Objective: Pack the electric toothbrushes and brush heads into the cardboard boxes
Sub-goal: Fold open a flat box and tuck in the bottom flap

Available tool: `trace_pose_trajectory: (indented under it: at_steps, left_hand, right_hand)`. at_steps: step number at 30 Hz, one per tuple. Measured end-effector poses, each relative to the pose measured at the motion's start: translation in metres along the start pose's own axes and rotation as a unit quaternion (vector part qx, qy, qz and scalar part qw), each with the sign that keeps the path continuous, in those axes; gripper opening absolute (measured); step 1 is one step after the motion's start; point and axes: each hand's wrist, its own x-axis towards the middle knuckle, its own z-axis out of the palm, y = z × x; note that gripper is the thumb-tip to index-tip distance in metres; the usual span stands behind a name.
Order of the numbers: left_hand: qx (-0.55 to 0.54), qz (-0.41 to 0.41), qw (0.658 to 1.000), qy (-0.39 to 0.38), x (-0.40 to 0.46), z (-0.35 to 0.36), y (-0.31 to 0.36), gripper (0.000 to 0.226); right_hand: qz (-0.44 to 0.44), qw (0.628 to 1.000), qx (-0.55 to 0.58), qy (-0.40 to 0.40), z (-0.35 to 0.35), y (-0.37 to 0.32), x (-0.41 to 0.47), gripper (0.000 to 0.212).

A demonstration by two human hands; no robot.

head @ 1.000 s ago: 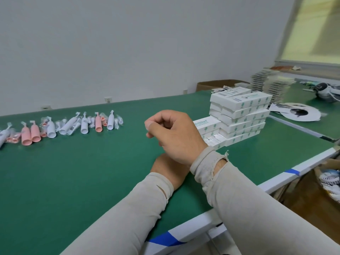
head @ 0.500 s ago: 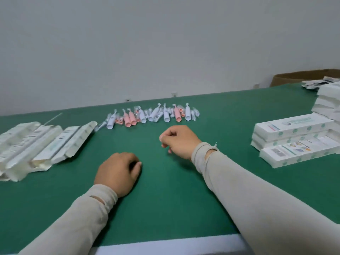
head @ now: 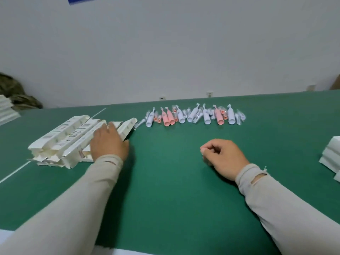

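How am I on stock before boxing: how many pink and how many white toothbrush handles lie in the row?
Pink toothbrush handles: 3
White toothbrush handles: 5 clear, perhaps a sixth half hidden among the bagged brush heads
Total: 8, perhaps 9

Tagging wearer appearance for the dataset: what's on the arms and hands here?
Both arms wear long, snug beige sleeves reaching the wrists. The right cuff is frayed, with a slit and a loose thread. The left cuff has a small slit too. The left hand and right hand are bare: no gloves, rings or watch visible.
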Motion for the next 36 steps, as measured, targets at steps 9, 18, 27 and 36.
trace_pose_trajectory:
  at_steps: [9, 18, 27, 36]
  left_hand:
    - [-0.108, -0.088, 0.986, 0.094, 0.004, -0.009, -0.028, 0.031]
    - [-0.805, -0.066, 0.480, -0.342, -0.072, -0.030, 0.138, 0.030]
    - [-0.828, -0.040, 0.404, -0.386, -0.084, 0.003, 0.165, 0.027]
    - [-0.867, -0.105, 0.348, -0.341, -0.068, 0.008, 0.155, 0.049]
  right_hand:
    - [-0.004, 1.000, 0.010, 0.004, -0.001, -0.007, -0.004, 0.018]
    - [0.052, 0.962, 0.266, 0.032, 0.004, -0.026, -0.006, 0.013]
    - [0.117, 0.933, 0.341, 0.018, 0.004, -0.023, -0.003, 0.010]
    - [-0.005, 0.995, 0.090, 0.041, 0.012, -0.026, -0.012, 0.016]
